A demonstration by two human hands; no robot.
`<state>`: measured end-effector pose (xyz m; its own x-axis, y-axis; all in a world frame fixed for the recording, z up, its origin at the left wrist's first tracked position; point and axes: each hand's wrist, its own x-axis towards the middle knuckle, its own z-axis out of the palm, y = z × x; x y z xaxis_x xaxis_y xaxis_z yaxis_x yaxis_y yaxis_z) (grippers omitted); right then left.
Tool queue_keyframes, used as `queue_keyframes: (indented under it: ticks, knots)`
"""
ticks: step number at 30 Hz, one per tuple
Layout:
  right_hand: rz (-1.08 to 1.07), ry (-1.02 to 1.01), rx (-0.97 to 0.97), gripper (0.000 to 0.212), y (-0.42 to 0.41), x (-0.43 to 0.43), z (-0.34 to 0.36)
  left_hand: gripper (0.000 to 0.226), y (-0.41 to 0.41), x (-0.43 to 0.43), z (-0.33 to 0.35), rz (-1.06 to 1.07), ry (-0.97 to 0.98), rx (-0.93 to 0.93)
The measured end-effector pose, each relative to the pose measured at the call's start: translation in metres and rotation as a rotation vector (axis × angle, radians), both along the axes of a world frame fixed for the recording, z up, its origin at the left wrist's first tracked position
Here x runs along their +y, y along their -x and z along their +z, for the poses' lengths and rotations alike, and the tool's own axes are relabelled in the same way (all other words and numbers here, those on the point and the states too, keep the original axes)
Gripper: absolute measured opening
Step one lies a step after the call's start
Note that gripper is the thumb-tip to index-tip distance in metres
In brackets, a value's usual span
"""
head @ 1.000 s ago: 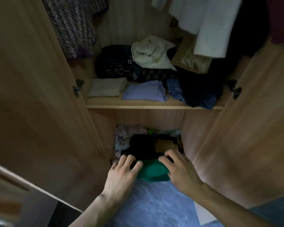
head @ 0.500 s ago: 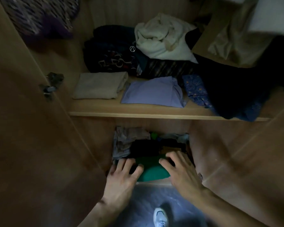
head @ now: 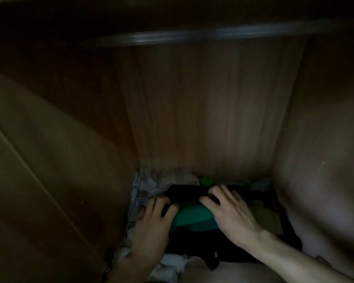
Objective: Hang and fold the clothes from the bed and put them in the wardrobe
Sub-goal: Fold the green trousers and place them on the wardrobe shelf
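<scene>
Deep in the dark lower compartment of the wardrobe [head: 202,111], a folded green garment [head: 192,216] lies on a pile of clothes. My left hand [head: 153,221] presses on its left end with the fingers spread flat. My right hand [head: 231,211] lies on its right end, fingers stretched over a black garment [head: 184,193] behind it. Neither hand curls round the cloth.
A pale checked cloth [head: 151,183] sits at the back left of the pile, a white cloth [head: 172,264] at the front. Wooden side walls [head: 319,160] stand close on both sides. The underside of the shelf [head: 192,35] spans the top.
The view has dropped below the shelf into the lower compartment. Both hands have pushed the green garment further in onto the pile.
</scene>
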<state>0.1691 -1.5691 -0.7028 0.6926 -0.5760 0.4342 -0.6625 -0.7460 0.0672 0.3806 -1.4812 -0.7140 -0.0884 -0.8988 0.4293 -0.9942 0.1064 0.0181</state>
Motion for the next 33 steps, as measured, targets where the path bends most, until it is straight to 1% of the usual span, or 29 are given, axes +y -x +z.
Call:
queue_keyframes:
  ticks: [2,5,8,10,12,14,18,22,24,27,30,33]
  knots:
    - [-0.04,-0.048,0.001,0.065,-0.006,-0.006,-0.024,0.067,-0.007,-0.011,-0.016,-0.046,0.009,-0.031]
    - [-0.083,-0.093,-0.059,0.063,-0.02,-0.011,-0.035,0.066,-0.02,-0.023,-0.01,-0.064,0.013,-0.093]
    - [-0.107,-0.088,-0.097,0.06,-0.032,-0.011,-0.032,0.071,-0.033,-0.028,-0.003,-0.06,0.015,-0.069]
    - [-0.099,-0.105,-0.074,0.062,-0.036,-0.012,-0.03,0.076,-0.039,-0.029,-0.006,-0.081,0.038,-0.053]
    - [-0.084,-0.089,-0.049,0.065,-0.037,-0.014,-0.031,0.075,-0.044,-0.03,-0.012,-0.102,0.074,-0.033]
    - [-0.075,-0.074,-0.038,0.069,-0.038,-0.018,-0.036,0.072,-0.048,-0.034,-0.025,-0.116,0.086,-0.01]
    - [-0.06,-0.058,0.005,0.072,-0.038,-0.028,-0.06,0.072,-0.051,-0.046,-0.06,-0.132,0.089,-0.002]
    - [-0.08,-0.085,0.0,0.076,-0.037,-0.05,-0.089,0.071,-0.05,-0.066,-0.094,-0.129,0.092,0.014]
    - [-0.08,-0.12,0.037,0.07,-0.04,-0.067,-0.101,0.074,-0.048,-0.078,-0.106,-0.112,0.05,-0.001]
    - [-0.07,-0.15,0.069,0.054,-0.043,-0.1,-0.112,0.074,-0.049,-0.104,-0.109,-0.107,-0.007,-0.026]
    - [-0.087,-0.12,0.005,0.048,-0.051,-0.129,-0.105,0.061,-0.056,-0.145,-0.096,-0.097,0.039,-0.002]
    - [-0.092,-0.024,-0.121,0.056,-0.058,-0.152,-0.109,0.052,-0.063,-0.175,-0.09,-0.06,0.123,0.006]
